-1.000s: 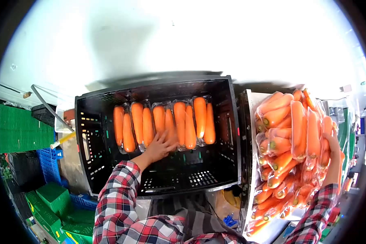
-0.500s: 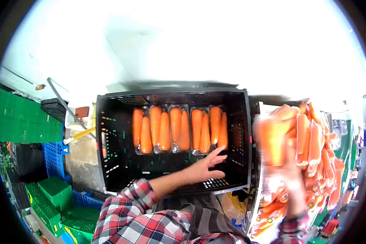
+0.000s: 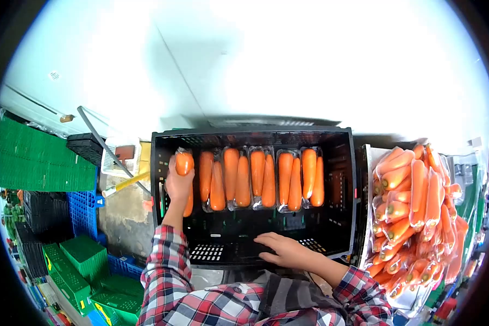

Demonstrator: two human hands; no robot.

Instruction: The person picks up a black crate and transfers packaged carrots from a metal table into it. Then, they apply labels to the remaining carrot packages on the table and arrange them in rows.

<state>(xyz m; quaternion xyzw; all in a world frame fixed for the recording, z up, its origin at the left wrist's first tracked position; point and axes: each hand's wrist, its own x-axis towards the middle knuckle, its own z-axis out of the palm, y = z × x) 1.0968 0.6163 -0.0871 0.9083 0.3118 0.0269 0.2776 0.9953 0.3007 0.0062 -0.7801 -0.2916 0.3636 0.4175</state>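
Observation:
A black plastic crate [image 3: 228, 224] in front of me holds a row of clear-wrapped carrot packs [image 3: 258, 179]. My left hand [image 3: 177, 183] is at the crate's left end, closed around another carrot pack [image 3: 185, 163], beside the leftmost pack of the row. The hand covers much of what it holds. My right hand [image 3: 277, 249] is over the crate's near side, fingers stretched out to the left, and holds nothing.
To the right, a heap of wrapped carrots [image 3: 413, 217] lies on a light-coloured surface. Green crates [image 3: 84, 258] and a blue crate [image 3: 82, 214] are on the left, with a white basket [image 3: 119, 155] and a yellow-handled tool [image 3: 127, 183] nearby.
My left hand has moved to the crate's left end and now grips a carrot pack. My right hand has come from the carrot heap to the crate's near side. The view has shifted slightly.

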